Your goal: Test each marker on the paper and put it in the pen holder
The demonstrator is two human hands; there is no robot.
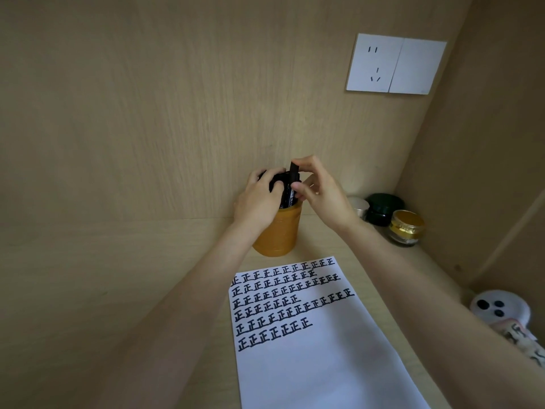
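Both hands meet over the holder (277, 234) at the back of the desk (182, 261). Left hand (259, 202) curls over the near-left side of the holder's mouth, fingers (275, 188) wrapped around the black tops of the markers (284, 193) standing inside — closed on them, though how tightly I cannot tell. Right hand (318, 193) comes in from the right, thumb and forefinger pinching one black marker (294, 175) that stands upright and sticks up above the others, its lower part down among them in the holder. The other fingers of that hand are bent loosely behind it.

The holder is an orange-brown cylinder, upright, close to the back wall (177, 98). Just in front of it lies the paper (318, 364), a white sheet angled a little on the desk, its upper half filled with eight rows of the same black character — the lower half blank. Both forearms reach across, the left one passing beside the sheet's left edge, the right one crossing above its right corner.

Right of the holder, in the corner, three small jars stand close together: a silver-lidded one (358, 205), a dark green one (383, 208) and a gold-lidded glass one (407, 227). On the wall above them is a white socket plate (395, 64). At the right edge sits a white fuzzy thing (498, 308) with three black dots, partly cut off.
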